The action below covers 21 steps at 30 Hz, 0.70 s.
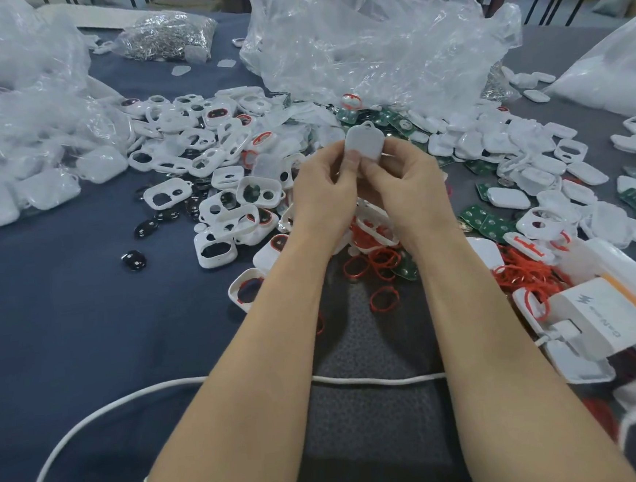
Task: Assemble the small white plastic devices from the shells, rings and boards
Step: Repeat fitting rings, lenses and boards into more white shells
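Both hands, left hand [323, 187] and right hand [407, 184], pinch one white shell [365, 144] above the desk's [66, 298] middle, probably pressing it closed.

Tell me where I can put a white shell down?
On the bare blue cloth at left, between the shell pile, the bag and the white cable. Middle and right are crowded with red rings and green boards.

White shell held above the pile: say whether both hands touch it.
Touching. The head view shows the left hand pressing the white shell at its lower edge, the right hand pinching its right side.
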{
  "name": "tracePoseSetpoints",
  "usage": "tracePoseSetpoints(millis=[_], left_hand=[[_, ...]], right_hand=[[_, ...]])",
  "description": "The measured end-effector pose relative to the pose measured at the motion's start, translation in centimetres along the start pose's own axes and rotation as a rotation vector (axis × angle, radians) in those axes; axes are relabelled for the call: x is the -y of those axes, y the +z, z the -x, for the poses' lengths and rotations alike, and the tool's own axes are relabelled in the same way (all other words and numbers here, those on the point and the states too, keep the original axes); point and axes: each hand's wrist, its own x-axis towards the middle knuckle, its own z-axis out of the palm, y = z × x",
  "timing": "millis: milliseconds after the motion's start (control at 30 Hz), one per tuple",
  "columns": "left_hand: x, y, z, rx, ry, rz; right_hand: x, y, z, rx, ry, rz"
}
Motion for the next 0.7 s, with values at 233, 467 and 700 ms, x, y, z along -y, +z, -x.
tracePoseSetpoints(millis=[233,467,700], left_hand=[[-0.08,0.53,0.14,-0.080,0.023,-0.087],[-0.38,0.25,0.50,0.029,0.088,-0.199],[-0.37,0.40,0.68,-0.053,0.044,-0.305]], right_hand=[[-0.84,0.99,-0.17,-0.104,-0.026,0.049],[-0.72,0.30,-0.46,-0.090,0.041,0.043],[-0.86,0.87,-0.23,-0.202,-0.035,0.276]])
